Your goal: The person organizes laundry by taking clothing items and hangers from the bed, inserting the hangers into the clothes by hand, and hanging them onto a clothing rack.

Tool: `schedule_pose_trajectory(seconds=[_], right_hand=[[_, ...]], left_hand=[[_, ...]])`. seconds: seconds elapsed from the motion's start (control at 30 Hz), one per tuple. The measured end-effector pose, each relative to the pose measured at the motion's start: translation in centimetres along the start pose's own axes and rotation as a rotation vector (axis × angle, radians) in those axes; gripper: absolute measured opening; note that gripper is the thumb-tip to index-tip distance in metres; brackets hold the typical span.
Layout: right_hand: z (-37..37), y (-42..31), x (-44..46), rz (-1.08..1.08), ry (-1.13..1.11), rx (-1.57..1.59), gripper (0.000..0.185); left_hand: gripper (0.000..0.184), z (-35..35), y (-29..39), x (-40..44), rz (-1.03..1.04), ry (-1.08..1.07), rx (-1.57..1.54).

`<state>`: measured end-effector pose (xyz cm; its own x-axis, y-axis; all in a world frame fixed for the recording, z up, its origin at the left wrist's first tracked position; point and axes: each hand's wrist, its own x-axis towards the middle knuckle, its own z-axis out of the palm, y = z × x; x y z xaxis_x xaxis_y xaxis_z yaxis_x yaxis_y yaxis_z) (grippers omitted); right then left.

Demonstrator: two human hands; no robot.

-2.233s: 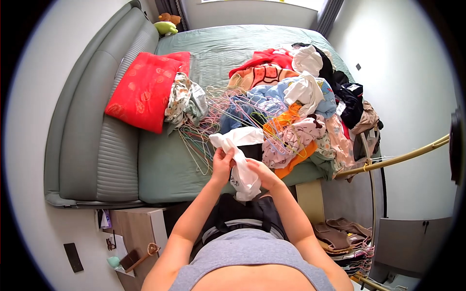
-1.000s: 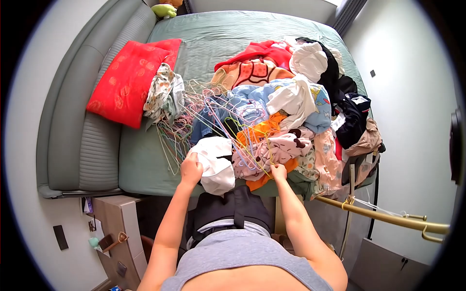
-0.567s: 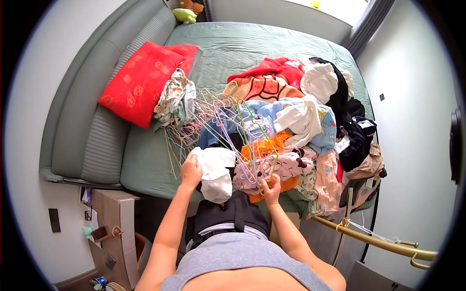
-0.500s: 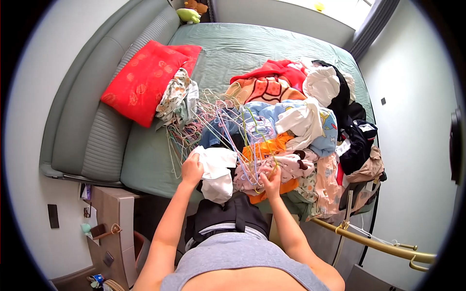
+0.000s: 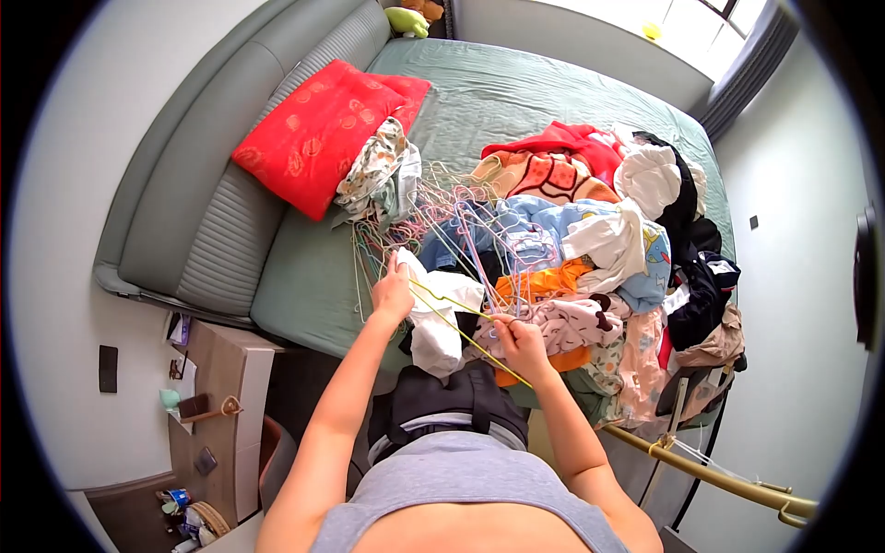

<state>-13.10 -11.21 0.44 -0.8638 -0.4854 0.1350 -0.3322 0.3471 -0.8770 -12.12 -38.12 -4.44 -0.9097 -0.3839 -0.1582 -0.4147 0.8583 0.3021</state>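
Note:
My left hand (image 5: 395, 293) is closed on the edge of a white garment (image 5: 436, 343), which hangs down at the bed's near edge. In my right hand (image 5: 522, 345) is a thin yellow-green clothes hanger (image 5: 477, 348). It slants across in front of the white garment, one end close to my left fingers. Whether that end is inside the cloth I cannot tell. Beyond my right hand lie a pink patterned garment (image 5: 576, 323) and an orange garment (image 5: 553, 278). Several pastel hangers (image 5: 481, 241) are strewn over blue clothes just past both hands.
A red pillow (image 5: 318, 138) lies by the grey headboard (image 5: 166, 198). More clothes, including dark ones (image 5: 705, 300), are heaped on the right of the bed (image 5: 516, 88). A golden rail (image 5: 719, 472) stands at lower right; a wooden desk (image 5: 210, 396) is at lower left.
The yellow-green hanger has swung from upright over the clothes to lying across the white garment, its end beside my left hand. The camera view has shifted, so the bed appears farther right.

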Motion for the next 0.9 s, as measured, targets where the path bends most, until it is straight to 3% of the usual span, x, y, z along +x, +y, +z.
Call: schedule_pose_trajectory(seconds=[0.3,0.4,0.5,0.53,0.63,0.67,0.7,0.77,0.83,0.9], right_hand=[[6.4,0.9,1.5,0.031,0.046,-0.297,0.019],[7.6,3.1,1.8,0.014,0.142,-0.155,0.016],[7.3,3.5,1.1,0.007,0.222,0.26,0.012],[6.7,2.9,0.8,0.001,0.206,0.32,0.011],[5.1,4.3,0.0,-0.026,0.108,0.34,0.008],[4.6,3.9,-0.2,-0.024,0.091,0.373,0.008],[4.0,3.3,-0.2,-0.022,0.076,0.406,0.008],[2.9,2.0,-0.1,-0.058,0.067,0.382,0.008],[1.8,-0.3,0.7,-0.149,0.089,0.263,0.008],[1.1,-1.5,1.7,-0.322,0.283,0.082,0.013]], left_hand=[[0.02,0.6,7.0,-5.7,0.387,0.051,-0.042],[0.028,1.2,8.3,-7.8,0.436,0.062,-0.151],[0.047,-1.2,8.8,-8.8,0.435,-0.126,-0.248],[0.045,-2.4,8.9,-9.0,0.499,-0.116,-0.364],[0.036,-5.9,7.1,-7.7,0.79,0.062,-0.386],[0.025,-7.4,7.2,-7.3,0.785,0.236,-0.251],[0.026,-8.8,7.3,-6.6,0.844,0.442,-0.081],[0.027,-9.2,5.0,-5.2,0.836,0.233,0.054],[0.031,-9.6,4.5,-4.4,0.799,0.126,-0.031],[0.034,-10.0,4.2,-3.9,0.826,0.229,-0.126]])
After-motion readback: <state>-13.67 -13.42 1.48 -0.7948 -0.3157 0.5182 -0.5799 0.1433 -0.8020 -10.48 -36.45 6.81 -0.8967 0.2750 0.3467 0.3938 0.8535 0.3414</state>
